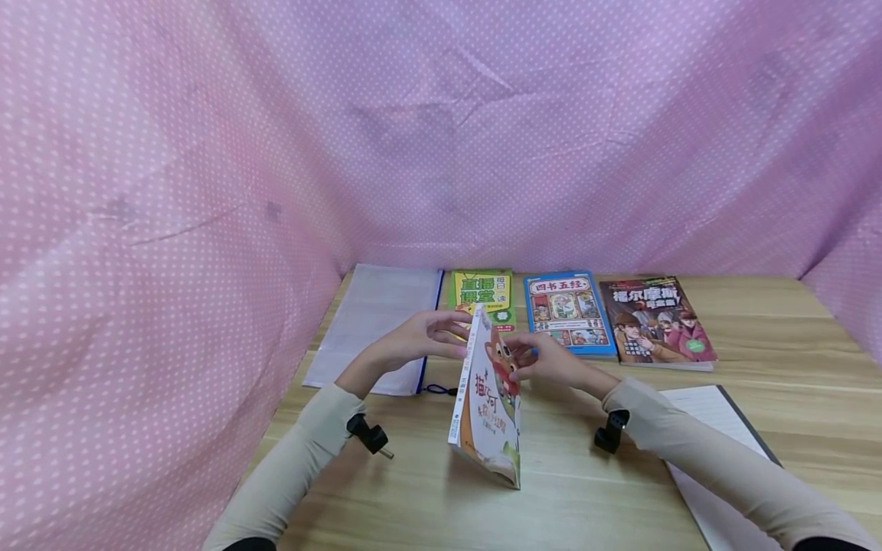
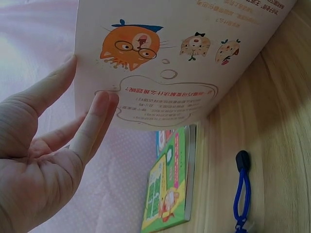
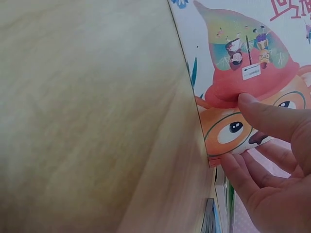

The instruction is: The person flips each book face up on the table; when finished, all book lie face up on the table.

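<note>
A thin paperback picture book [image 1: 492, 398] stands on its lower edge on the table, with its spine to the left and a cartoon cat on its front cover. My right hand [image 1: 547, 360] pinches its upper corner. In the right wrist view the right thumb [image 3: 272, 114] lies on the cover, while the other fingers reach behind the edge. At the spine side is my left hand [image 1: 427, 337], its fingers extended. The left wrist view has these fingers [image 2: 92, 121] against the illustrated back cover [image 2: 180, 63], with the thumb tip right at the book's edge.
Along the back of the wooden table [image 1: 565, 505] lie a white zip pouch [image 1: 372, 314], a green book [image 1: 499, 310], a blue book [image 1: 568, 314] and a dark comic-style book [image 1: 658, 321]. A lined notepad [image 1: 710, 413] lies under the right forearm. Pink dotted cloth [image 1: 441, 153] hangs behind.
</note>
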Demonstrator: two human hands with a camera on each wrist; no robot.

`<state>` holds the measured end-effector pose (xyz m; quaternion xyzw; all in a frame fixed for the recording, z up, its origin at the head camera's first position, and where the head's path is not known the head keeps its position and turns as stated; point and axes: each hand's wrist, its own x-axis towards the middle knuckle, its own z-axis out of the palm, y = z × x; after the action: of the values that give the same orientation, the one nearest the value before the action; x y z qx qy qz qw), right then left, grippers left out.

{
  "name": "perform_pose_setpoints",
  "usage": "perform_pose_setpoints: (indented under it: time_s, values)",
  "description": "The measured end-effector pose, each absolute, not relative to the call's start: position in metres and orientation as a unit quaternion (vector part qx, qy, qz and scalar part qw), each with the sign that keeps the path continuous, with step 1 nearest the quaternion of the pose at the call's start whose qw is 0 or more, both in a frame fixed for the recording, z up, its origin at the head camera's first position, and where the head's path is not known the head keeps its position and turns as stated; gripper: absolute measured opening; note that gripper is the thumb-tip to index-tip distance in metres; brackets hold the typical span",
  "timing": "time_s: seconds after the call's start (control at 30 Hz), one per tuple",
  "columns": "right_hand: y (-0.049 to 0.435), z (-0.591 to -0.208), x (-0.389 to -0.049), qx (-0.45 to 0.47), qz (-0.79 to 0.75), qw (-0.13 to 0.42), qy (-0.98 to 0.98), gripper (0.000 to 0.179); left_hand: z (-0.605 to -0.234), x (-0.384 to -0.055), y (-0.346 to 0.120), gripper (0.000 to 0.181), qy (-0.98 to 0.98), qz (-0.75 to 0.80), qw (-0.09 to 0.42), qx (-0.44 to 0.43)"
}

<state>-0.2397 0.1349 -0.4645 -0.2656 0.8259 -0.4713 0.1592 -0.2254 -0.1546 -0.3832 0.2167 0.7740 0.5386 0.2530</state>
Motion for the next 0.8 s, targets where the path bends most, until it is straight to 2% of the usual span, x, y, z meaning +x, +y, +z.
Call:
perform_pose_setpoints:
  time_s: [0.8]
  values:
    - [0.129,-0.463,-0.238,-0.273,-0.424,0.139,0.853,0.062,-0.402,-0.231,-0.189,0.071,0.765,0.531,0.280,0.232]
